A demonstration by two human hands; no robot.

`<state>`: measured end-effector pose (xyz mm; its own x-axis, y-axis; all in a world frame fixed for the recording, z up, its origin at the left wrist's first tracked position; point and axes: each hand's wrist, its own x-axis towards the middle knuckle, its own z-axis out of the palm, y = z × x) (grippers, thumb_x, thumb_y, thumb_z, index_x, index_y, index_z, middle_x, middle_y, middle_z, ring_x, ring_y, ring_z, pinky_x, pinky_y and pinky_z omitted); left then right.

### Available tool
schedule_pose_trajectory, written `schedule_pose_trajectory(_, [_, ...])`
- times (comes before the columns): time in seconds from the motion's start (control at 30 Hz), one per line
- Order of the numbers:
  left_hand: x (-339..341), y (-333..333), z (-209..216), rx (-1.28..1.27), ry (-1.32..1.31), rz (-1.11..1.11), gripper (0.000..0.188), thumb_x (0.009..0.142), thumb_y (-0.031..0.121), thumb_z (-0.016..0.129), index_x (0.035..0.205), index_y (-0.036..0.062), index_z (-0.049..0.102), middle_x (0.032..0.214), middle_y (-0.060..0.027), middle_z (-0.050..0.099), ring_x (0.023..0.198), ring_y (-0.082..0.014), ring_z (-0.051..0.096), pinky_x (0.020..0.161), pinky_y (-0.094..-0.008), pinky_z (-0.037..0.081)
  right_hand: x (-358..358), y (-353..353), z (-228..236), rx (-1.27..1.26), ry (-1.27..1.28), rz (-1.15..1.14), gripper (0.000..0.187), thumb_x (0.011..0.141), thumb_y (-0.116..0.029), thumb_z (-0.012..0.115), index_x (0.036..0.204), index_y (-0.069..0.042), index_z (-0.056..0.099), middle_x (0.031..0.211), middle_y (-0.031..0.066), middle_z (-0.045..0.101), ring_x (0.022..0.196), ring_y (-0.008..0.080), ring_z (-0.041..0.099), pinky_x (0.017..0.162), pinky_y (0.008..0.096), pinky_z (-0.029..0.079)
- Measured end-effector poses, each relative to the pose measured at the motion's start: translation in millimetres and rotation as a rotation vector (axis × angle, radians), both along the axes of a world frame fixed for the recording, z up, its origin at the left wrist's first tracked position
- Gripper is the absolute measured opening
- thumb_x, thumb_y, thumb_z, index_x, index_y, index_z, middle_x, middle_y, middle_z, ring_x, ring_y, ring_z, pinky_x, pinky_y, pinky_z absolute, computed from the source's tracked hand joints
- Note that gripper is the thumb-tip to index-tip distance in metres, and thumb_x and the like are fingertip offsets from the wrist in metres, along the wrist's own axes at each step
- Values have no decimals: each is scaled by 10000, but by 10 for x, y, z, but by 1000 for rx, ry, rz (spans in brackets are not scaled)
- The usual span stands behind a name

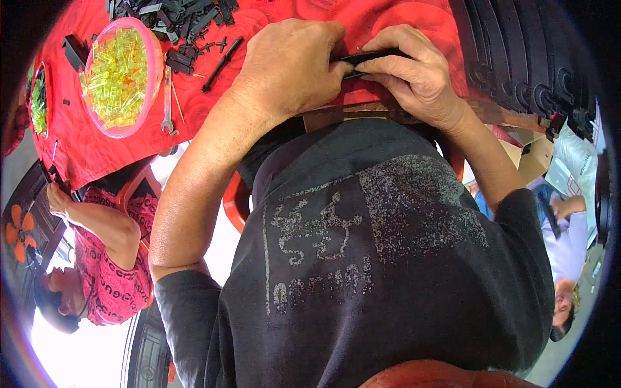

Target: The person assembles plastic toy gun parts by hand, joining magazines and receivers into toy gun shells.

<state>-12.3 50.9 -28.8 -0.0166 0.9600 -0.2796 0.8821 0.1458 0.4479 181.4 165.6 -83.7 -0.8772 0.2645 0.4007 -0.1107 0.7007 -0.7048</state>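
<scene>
As the red cloth (129, 147) runs leftward from the left hand (288, 68), it bears, farthest out, a bowl (40, 107) of dark and yellow-green pieces, partly cut off by the dark rim of view.

Co-worker in a pink patterned top (110, 278): well left of the left hand, nearer the wearer's body; one hand (58, 197) at the cloth's edge, its grip too small to tell.

Black block (75, 53): left of the left hand, just beside the basin.

Pink basin (158, 71): left of the left hand; heaped with clear yellow pieces (118, 77).

Open-ended wrench (167, 103): between basin and left forearm, a thin stick (178, 100) near it.

Heap of black parts (178, 18): left of the left hand and farther from the body.

Black rod (222, 64): lying aslant, near the left hand on its left.

Left hand: back uppermost, thumb and curled fingers closed on one end of the black piece (378, 57); most fingertips hidden.

Black piece: narrow, between the two hands, above the cloth; whether one part or two, cannot be told.

Right hand (419, 77): thumb and fingertips pinching the black piece, close to the left thumb.

Long black strips (511, 52), hook-ended: side by side, right of the right hand.

Cardboard box (535, 158): right of the right hand, below table level.

Second co-worker, pale top (569, 236): farthest right of the right hand.
</scene>
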Motion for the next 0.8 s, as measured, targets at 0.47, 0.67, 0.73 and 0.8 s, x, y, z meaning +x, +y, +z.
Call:
schedule_pose_trajectory(0.47, [-29, -12, 149, -19, -220, -49, 233, 877, 139, 750, 1002, -6, 616, 780, -183, 613, 722, -340, 629, 656, -440, 474, 171, 65, 76, -9, -1, 26, 246, 734, -5, 824, 972, -46, 779, 1022, 100, 696, 955, 272, 677, 803, 360, 555])
schedule_pose_trajectory(0.67, [-68, -71, 191, -46, -306, -30, 233, 869, 90, 745, 1043, -16, 632, 805, -178, 611, 735, -320, 622, 681, -413, 487, 211, 61, 74, -60, 9, 25, 256, 728, -4, 828, 975, -44, 775, 1025, 108, 702, 957, 274, 682, 811, 359, 555])
schedule_pose_trajectory(0.73, [-75, -117, 248, -36, -289, -21, 239, 860, 62, 742, 1058, -21, 637, 831, -166, 629, 757, -300, 631, 697, -409, 495, 221, 79, 99, -37, 7, 24, 252, 727, -4, 830, 969, -41, 769, 1029, 112, 703, 958, 275, 683, 808, 357, 553])
schedule_pose_trajectory(0.8, [-69, -158, 273, -57, -283, 10, 237, 858, 62, 742, 1055, -21, 639, 836, -162, 634, 761, -294, 634, 700, -407, 497, 232, 82, 113, -36, 3, 24, 250, 726, -4, 831, 966, -40, 767, 1031, 113, 702, 957, 275, 682, 806, 358, 550])
